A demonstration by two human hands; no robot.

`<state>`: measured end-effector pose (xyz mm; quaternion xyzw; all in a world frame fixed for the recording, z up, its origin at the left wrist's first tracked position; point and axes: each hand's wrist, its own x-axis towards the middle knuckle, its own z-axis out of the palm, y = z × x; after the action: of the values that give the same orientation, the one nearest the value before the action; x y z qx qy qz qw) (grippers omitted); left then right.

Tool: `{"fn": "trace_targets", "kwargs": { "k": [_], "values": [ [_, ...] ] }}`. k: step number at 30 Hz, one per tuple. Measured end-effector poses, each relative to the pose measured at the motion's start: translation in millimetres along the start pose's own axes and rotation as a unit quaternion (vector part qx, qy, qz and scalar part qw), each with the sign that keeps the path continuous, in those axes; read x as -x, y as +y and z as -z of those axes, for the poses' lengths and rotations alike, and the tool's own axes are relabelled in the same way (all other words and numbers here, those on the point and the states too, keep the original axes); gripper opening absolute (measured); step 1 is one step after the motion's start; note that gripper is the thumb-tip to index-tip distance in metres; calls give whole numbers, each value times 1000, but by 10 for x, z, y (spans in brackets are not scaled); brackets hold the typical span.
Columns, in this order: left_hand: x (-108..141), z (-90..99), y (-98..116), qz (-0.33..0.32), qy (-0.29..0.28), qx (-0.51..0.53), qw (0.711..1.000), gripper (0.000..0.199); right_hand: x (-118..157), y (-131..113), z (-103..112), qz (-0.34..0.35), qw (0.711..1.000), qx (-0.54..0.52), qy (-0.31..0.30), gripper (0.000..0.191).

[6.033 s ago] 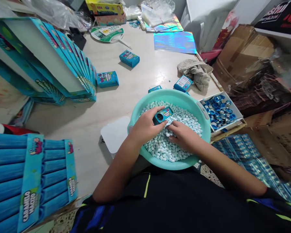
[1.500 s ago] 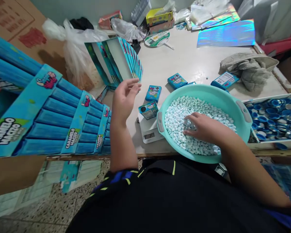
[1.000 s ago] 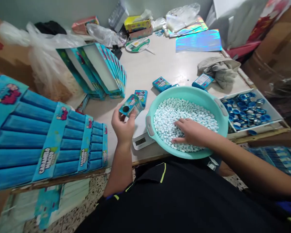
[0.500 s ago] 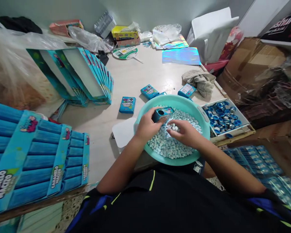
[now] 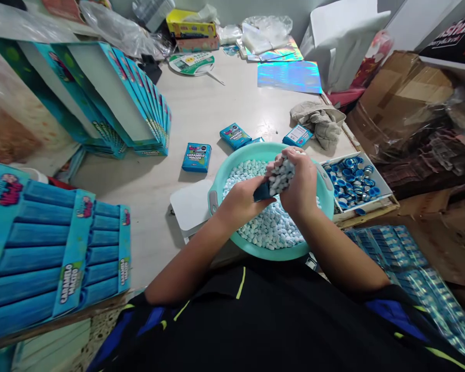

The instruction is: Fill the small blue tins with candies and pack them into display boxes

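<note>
A turquoise basin (image 5: 249, 251) holds a heap of pale blue-white candies (image 5: 269, 227). Over it, my left hand (image 5: 242, 200) is wrapped round a small dark blue box (image 5: 261, 192), whose top faces my other hand. My right hand (image 5: 300, 181) is cupped round a scoop of candies (image 5: 282, 174), held against the end of the box. Beyond the basin lie small blue printed boxes: one (image 5: 196, 157) at the left, another (image 5: 235, 135) behind the rim and a third (image 5: 297, 135) near a grey cloth.
An open tray (image 5: 385, 195) of blue-and-silver caps stands right of the basin. Upright blue display cartons (image 5: 120, 103) and a large filled blue display (image 5: 46, 243) are at left. A white lid-like piece (image 5: 189, 206) lies beside the basin; a grey cloth (image 5: 321, 126) sits behind.
My right hand has risen from the candies with a handful and come up to the box. My left hand has tilted the box toward it. The view has shifted slightly.
</note>
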<state>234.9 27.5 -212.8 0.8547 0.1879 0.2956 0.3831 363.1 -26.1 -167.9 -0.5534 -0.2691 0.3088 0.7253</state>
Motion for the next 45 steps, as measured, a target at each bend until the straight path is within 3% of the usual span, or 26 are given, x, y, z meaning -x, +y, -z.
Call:
{"fn": "trace_targets", "kwargs": {
  "k": [9, 14, 22, 31, 36, 39, 42, 45],
  "values": [
    [-15, -65, -8, 2, 9, -25, 1000, 36, -99, 39, 91, -1, 988, 156, -13, 30],
    [-21, -88, -30, -10, 40, -9, 999, 42, -57, 19, 111, 67, 964, 250, -60, 29],
    [-11, -70, -42, -28, 41, -39, 998, 34, 32, -6, 87, 118, 978, 163, -51, 28],
    [-27, -75, -13, -28, 22, 20, 999, 46, 29, 9, 224, 138, 956, 239, -97, 38],
    [-14, -30, -11, 8, 68, 23, 997, 48, -29, -47, 390, 202, 934, 272, -114, 38],
    [7, -6, -14, 30, 99, 10, 995, 44, -65, -44, 461, 188, 915, 338, -117, 32],
    [29, 6, 6, 19, 129, -1, 992, 41, -81, -3, 475, 154, 893, 390, -163, 27],
    [36, 9, 40, 2, 142, -27, 989, 40, -59, 43, 447, 179, 873, 420, -171, 30]
  ]
}}
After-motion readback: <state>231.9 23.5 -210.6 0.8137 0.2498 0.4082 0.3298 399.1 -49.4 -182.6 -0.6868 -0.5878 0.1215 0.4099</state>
